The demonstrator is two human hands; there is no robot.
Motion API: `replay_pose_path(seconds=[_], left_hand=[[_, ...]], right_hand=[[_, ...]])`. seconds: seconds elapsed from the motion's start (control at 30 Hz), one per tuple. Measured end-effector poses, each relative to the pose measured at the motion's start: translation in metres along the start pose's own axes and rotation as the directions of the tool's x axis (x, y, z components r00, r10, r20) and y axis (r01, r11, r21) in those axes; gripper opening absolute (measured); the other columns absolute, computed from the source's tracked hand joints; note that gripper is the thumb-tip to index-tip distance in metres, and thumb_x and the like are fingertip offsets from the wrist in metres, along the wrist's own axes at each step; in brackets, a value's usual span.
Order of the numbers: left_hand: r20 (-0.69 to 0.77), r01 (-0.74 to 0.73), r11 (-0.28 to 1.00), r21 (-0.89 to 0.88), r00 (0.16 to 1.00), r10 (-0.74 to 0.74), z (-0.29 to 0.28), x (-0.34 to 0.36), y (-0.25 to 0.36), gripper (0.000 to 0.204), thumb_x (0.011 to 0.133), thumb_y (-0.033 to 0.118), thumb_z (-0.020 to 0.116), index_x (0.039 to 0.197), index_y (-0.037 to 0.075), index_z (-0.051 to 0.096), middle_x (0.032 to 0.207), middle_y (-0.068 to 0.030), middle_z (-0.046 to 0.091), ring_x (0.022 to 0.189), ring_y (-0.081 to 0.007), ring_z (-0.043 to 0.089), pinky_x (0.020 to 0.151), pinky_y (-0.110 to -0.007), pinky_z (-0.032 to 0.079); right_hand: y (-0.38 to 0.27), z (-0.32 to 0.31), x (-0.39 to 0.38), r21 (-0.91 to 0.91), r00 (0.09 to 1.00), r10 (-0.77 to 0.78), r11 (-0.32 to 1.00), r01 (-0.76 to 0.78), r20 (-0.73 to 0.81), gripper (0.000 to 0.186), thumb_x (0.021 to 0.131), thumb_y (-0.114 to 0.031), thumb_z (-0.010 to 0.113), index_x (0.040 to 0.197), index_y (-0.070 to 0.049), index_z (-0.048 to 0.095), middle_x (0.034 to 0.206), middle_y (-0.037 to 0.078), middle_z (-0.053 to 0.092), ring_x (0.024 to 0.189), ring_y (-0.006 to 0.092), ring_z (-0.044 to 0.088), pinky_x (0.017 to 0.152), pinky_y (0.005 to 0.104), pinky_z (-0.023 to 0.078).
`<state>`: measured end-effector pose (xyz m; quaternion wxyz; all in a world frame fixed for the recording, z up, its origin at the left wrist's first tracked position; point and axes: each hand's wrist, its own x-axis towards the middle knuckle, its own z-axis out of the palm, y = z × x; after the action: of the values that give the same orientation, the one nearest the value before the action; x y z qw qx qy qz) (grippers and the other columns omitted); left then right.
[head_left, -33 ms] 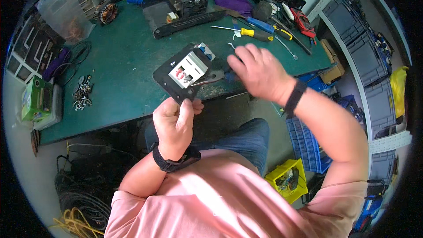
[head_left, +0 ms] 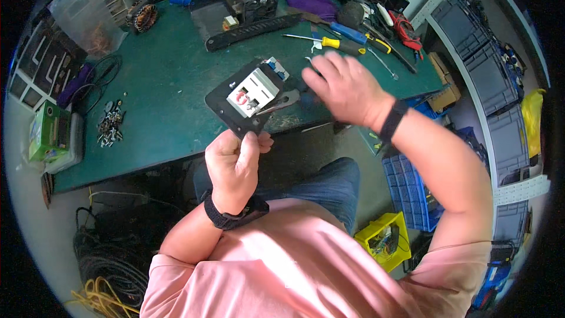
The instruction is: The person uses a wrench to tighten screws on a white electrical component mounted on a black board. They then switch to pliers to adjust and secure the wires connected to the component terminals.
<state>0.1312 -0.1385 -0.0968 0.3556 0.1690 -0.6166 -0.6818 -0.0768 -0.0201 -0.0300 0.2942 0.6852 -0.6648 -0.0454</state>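
Observation:
My left hand [head_left: 232, 159] grips the near corner of a black mounting plate [head_left: 220, 106], thumb on top, just above the bench's front edge. A white box-shaped electrical module [head_left: 254, 91], possibly a circuit breaker, sits on the plate. Red wire ends show in its opening. A blue-and-silver terminal part [head_left: 276, 69] sticks out past the plate's far corner. Beside the module my right hand [head_left: 350, 85] is closed round the dark handles of pliers [head_left: 285, 101]. The plier jaws reach the module's near right side; the exact contact is too small to tell.
On the green workbench [head_left: 165, 82], loose screws [head_left: 110, 123] lie left and a copper coil [head_left: 142, 17] far left. A black metal housing [head_left: 247, 17] stands behind. A yellow-handled screwdriver [head_left: 329, 42] and other tools lie far right. A yellow bin [head_left: 385, 238] stands low right.
My right hand has moved slightly away to the right. The plate and module have shifted a touch, with my left hand still gripping the corner.

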Motion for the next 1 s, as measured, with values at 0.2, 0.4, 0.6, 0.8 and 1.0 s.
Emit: replay_pose_path(seconds=[0.2, 0.4, 0.6, 0.8, 1.0], left_hand=[[0.012, -0.003, 1.0, -0.019, 1.0, 0.003, -0.006, 0.003, -0.002, 0.023, 0.094, 0.005, 0.049, 0.083, -0.008, 0.065, 0.078, -0.0115, 0.068, 0.067, -0.0146, 0.065, 0.065, -0.026, 0.053], [-0.063, 0.052, 0.991, -0.12, 0.996, -0.06, -0.01, 0.008, -0.003, 0.025, 0.096, 0.007, 0.049, 0.084, -0.008, 0.064, 0.078, -0.013, 0.068, 0.067, -0.0157, 0.065, 0.065, -0.027, 0.054], [-0.054, 0.028, 0.995, -0.099, 0.998, -0.034, -0.006, 0.006, -0.003, 0.024, 0.096, 0.007, 0.049, 0.085, -0.008, 0.063, 0.079, -0.0138, 0.069, 0.068, -0.0156, 0.066, 0.065, -0.027, 0.054], [-0.094, 0.005, 0.996, -0.086, 0.996, -0.013, 0.002, 0.003, -0.002, 0.023, 0.095, 0.006, 0.051, 0.081, -0.008, 0.062, 0.078, -0.0139, 0.069, 0.068, -0.0156, 0.066, 0.065, -0.027, 0.054], [-0.096, -0.012, 0.998, -0.059, 0.995, 0.007, 0.003, 0.001, -0.003, 0.022, 0.095, 0.005, 0.051, 0.082, -0.008, 0.063, 0.079, -0.014, 0.069, 0.069, -0.0149, 0.066, 0.066, -0.027, 0.054]], right_hand=[[0.022, 0.021, 0.023, -0.04, 0.983, -0.134, 0.991, 0.13, -0.127, 0.033, 0.077, -0.015, 0.056, 0.11, -0.011, 0.055, 0.108, 0.009, 0.054, 0.1, 0.0256, 0.055, 0.078, 0.0346, 0.049], [-0.001, 0.013, 0.018, 0.127, 0.992, 0.099, 0.988, -0.089, -0.082, 0.029, 0.077, -0.012, 0.056, 0.106, -0.008, 0.055, 0.101, 0.01, 0.053, 0.096, 0.0277, 0.055, 0.075, 0.0371, 0.051], [-0.031, -0.009, -0.004, 0.233, 0.935, 0.343, 0.906, -0.354, 0.087, 0.023, 0.081, -0.009, 0.054, 0.103, -0.003, 0.053, 0.095, 0.015, 0.051, 0.092, 0.0314, 0.054, 0.074, 0.0378, 0.051], [-0.046, -0.018, -0.006, 0.245, 0.91, 0.365, 0.881, -0.405, 0.196, 0.017, 0.083, -0.011, 0.055, 0.097, -0.001, 0.054, 0.094, 0.017, 0.053, 0.09, 0.0328, 0.055, 0.074, 0.0388, 0.053], [-0.061, -0.042, -0.004, 0.229, 0.815, 0.388, 0.826, -0.515, 0.431, 0.027, 0.081, -0.007, 0.056, 0.106, 0.002, 0.054, 0.097, 0.019, 0.052, 0.092, 0.037, 0.056, 0.071, 0.0437, 0.054]])
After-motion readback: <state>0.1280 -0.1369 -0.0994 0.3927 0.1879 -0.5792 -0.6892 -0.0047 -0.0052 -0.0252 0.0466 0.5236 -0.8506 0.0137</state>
